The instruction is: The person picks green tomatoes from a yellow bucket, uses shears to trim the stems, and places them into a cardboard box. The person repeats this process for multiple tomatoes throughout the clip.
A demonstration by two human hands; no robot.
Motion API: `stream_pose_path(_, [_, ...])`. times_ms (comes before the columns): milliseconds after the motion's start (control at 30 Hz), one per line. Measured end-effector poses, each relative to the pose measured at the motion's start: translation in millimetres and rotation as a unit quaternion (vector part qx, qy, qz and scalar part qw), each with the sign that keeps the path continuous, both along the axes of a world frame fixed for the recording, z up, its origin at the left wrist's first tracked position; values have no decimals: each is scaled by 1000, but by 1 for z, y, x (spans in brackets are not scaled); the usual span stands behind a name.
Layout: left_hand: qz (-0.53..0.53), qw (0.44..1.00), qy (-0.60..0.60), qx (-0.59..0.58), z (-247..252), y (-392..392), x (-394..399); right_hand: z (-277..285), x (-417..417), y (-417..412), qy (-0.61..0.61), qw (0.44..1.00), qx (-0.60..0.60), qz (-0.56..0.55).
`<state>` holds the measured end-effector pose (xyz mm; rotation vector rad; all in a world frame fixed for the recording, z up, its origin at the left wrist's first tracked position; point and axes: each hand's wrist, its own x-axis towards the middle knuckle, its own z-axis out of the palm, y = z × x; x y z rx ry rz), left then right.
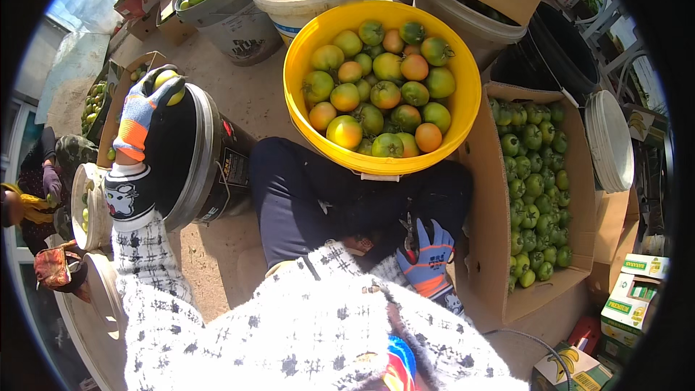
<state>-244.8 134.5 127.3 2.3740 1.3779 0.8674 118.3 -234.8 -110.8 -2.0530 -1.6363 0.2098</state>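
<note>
My left hand (142,111), in a blue, orange and dark-coated work glove, grips a yellow-green tomato (169,86) at the far rim of a black bucket (176,157). How deep the bucket is filled cannot be seen. Near my right thigh, my right hand (428,258) in a matching glove holds small hand snips (408,233), blades upward; the palm partly covers the handles. Between my knees stands a yellow bucket (293,103) of green to orange tomatoes (385,95).
On the right is a cardboard box (483,217) of green tomatoes (535,174). Buckets of tomatoes (233,21) stand ahead. At far left, another person's gloved hand (51,182) is beside a white bucket (89,201). Banana cartons (632,298) sit at lower right.
</note>
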Motion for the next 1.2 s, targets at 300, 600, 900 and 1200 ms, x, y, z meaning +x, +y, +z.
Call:
stream_pose_path(300, [230,902,361,-62,-8,16,-7,-1,3,0,-1,1000,14,-19])
stream_pose_path(600, [-287,722,619,113,-84,-28,270,1,3,-2,1,999,27,-20])
stream_pose_path(900, [-293,743,600,42,-50,-25,278,-5,5,-6,14,997,74,-23])
stream_pose_path(1200, [-361,487,-508,-612,-53,-86,208,112,12,40,268,940,212,20])
